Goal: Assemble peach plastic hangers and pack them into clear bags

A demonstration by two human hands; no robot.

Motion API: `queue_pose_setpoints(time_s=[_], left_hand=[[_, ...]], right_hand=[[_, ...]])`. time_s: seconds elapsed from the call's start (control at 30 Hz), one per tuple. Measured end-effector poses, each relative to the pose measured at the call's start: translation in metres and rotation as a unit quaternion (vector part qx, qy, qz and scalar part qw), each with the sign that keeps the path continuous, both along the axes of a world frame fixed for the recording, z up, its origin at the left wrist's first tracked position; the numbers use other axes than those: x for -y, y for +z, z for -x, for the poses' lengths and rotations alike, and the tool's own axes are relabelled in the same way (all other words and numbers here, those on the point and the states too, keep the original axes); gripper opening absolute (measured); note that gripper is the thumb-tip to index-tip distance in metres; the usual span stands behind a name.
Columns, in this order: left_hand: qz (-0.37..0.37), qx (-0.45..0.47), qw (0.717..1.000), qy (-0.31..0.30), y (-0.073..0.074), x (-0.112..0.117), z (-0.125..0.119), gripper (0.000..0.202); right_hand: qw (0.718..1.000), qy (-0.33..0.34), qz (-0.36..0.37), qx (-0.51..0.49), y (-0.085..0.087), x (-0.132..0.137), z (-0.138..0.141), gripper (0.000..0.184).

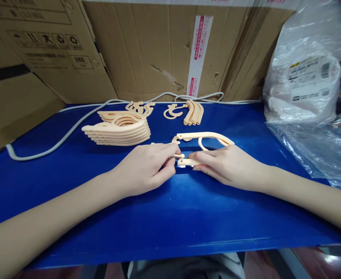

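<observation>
Across one blue table [170, 217] sits one cream stack [118, 133], its layers too overlapped for me to count surely. Nearer me, mid-table, my right hand [230, 164] grips one cream arm piece [187, 162]; my left hand [147, 164] pinches one slimmer piece [179, 156], their ends close, contact unclear.

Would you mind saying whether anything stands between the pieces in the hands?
Nothing visible does: the thin piece in the left hand is by the end of the bar in the right hand; the curved piece is beyond them.
</observation>
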State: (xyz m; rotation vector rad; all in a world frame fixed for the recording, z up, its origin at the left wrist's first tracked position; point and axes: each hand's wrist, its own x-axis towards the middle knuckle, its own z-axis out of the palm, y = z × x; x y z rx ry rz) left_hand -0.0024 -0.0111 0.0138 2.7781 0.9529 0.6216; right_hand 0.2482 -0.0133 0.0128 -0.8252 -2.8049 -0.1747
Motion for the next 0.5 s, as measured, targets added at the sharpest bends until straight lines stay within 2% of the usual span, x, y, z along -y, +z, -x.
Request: queue_pose_setpoints(time_s=[0.17, 0.27, 0.4, 0.5], left_hand=[[-0.01, -0.023, 0.999, 0.04, 0.008, 0.004, -0.002, 0.035], [-0.019, -0.033, 0.997, 0.065, 0.011, 0.003, -0.003, 0.035], [-0.027, -0.031, 0.997, 0.065, 0.012, 0.003, -0.004, 0.03], [-0.005, -0.035, 0.998, 0.058, 0.012, 0.005, -0.004, 0.028]], right_hand=[[1.0, 0.0, 0.002, -0.002, 0.001, 0.001, 0.001, 0.036], [1.0, 0.005, 0.003, -0.004, 0.003, 0.001, 0.001, 0.034], [1.0, 0.006, 0.011, -0.003, 0.005, 0.001, 0.001, 0.034], [1.0, 0.005, 0.011, -0.004, 0.004, 0.001, 0.001, 0.038]])
